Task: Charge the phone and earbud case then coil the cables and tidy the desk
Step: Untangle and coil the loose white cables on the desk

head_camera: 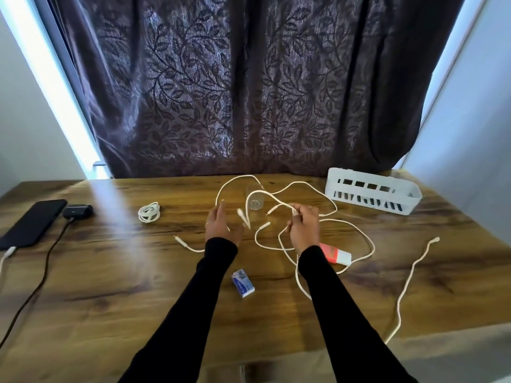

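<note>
Near a clear glass (254,200) on a wooden desk (110,286), the right hand (302,230) pinches a tangled white cable (345,225) — the left hand (221,226) beside it spread, holding nothing.

Single head view, looking forward-down over desk (110,286), close, toward curtain (249,92).

Count on the wooden desk: one black phone (31,223) and one black earbud case (77,211) at left; one coiled white cable (149,212); one clear drinking glass (255,199); one white slotted plastic basket (373,194); two small boxes, one blue-white (242,282), one orange-white (336,254). The loose white cables are tangled; their number cannot be told.
</note>
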